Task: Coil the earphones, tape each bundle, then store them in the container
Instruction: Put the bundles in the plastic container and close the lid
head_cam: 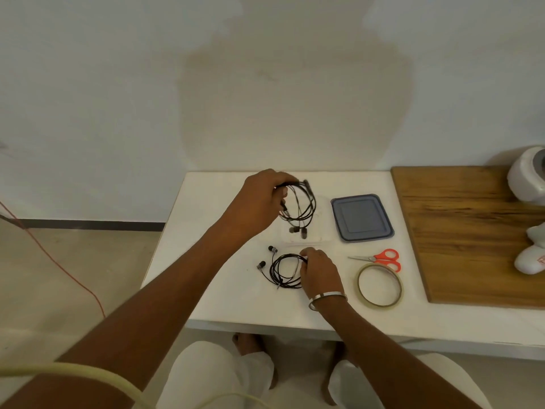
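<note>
My left hand (pixel 261 199) grips one coiled black earphone bundle (pixel 303 206) and holds it above a clear container (pixel 320 231) at the back middle of the white table (pixel 224 296); its earbuds dangle into the container. A second coiled earphone bundle (pixel 283 270) lies on the table nearer me, its two earbuds spread to the left. My right hand (pixel 320 271) pinches the right side of that coil. A blue-grey lid (pixel 362 216) lies right of the container.
Red-handled scissors (pixel 383 259) and a roll of clear tape (pixel 379 284) lie right of my right hand. A wooden board (pixel 472 231) with white objects (pixel 528 184) covers the far right. A red cable (pixel 59 267) runs over the floor at left.
</note>
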Available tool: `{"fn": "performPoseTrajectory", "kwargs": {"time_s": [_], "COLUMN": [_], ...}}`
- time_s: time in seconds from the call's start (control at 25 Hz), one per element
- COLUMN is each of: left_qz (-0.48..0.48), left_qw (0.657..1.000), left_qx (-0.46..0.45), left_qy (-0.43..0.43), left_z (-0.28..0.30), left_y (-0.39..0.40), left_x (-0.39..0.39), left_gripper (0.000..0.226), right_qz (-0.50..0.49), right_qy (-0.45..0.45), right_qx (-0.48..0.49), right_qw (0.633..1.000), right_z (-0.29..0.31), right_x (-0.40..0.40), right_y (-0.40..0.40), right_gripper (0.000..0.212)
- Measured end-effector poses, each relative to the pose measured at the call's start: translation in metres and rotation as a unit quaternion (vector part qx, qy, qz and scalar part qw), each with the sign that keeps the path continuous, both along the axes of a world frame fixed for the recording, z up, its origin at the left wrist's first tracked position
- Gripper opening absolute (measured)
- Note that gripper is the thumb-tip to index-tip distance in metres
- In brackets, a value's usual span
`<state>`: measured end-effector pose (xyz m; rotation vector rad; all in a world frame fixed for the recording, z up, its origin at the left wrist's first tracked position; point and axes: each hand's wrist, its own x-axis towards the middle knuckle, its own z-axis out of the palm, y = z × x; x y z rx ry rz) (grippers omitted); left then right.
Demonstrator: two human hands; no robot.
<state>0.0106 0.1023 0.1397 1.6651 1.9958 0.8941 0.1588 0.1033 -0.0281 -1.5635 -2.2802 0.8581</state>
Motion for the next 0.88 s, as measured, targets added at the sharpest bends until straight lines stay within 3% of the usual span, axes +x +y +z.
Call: {"fn": "performPoseTrajectory", "kwargs": {"time_s": [0.12,0.48,0.64,0.76,0.84,0.88], "left_qz": [0.014,0.125,0.117,0.138,0.139,0.126], "left_qw": [0.998,0.973,0.967,0.955,0.964,0.972], "left_qx": [-0.007,-0.127,-0.192,-0.212,-0.202,-0.196], "left_qy": [-0.067,-0.149,-0.116,-0.156,-0.101,-0.034], "left_z": [-0.01,-0.083,-0.1,-0.111,-0.116,-0.119], "left_y": [0.023,0.05,0.049,0.046,0.044,0.043], "left_x": [0.013,0.016,0.018,0.021,0.021,0.02], "left_gripper": [0.036,0.026,0.032,0.029,0.023,0.022], "right_qz": [0.016,0.039,0.038,0.053,0.064,0.071], "right_qy": [-0.005,-0.013,0.001,0.018,0.041,0.054], "right_qx": [0.003,0.013,0.006,0.003,-0.01,-0.015], "right_qw": [1.0,0.999,0.999,0.998,0.997,0.996], "right_z": [-0.001,0.0,0.001,0.002,0.002,0.003], "right_x": [0.002,0.006,0.007,0.01,0.015,0.017], "right_y": [0.001,0.003,0.004,0.004,0.005,0.006], "right_gripper": [0.023,0.025,0.027,0.028,0.028,0.027]}}
